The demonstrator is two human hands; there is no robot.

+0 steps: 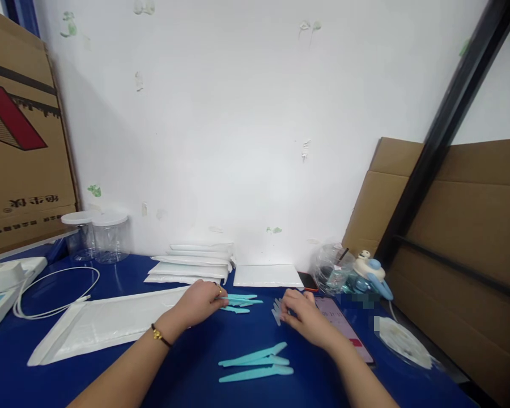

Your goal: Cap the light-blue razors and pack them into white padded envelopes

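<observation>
My left hand [202, 303] is closed, thumb and fingers pinched at the left end of a small pile of turquoise eyebrow razors [244, 302]. My right hand [304, 314] has curled fingers pinching at a cluster of small translucent blade caps [276, 311]; the fingertips hide part of them. Nearer the front, several more turquoise eyebrow razors [257, 373] lie side by side on the blue table, between my forearms. A white padded mailer [106, 323] lies flat, partly beneath my left wrist.
Stacked white mailers [191, 263] and another white packet [267, 276] lie by the wall. A phone [344, 328] is right of my right hand. Two clear jars [111, 241], a white cable [59, 311] and a scale [8, 289] stand left. Cardboard [471, 243] borders the right.
</observation>
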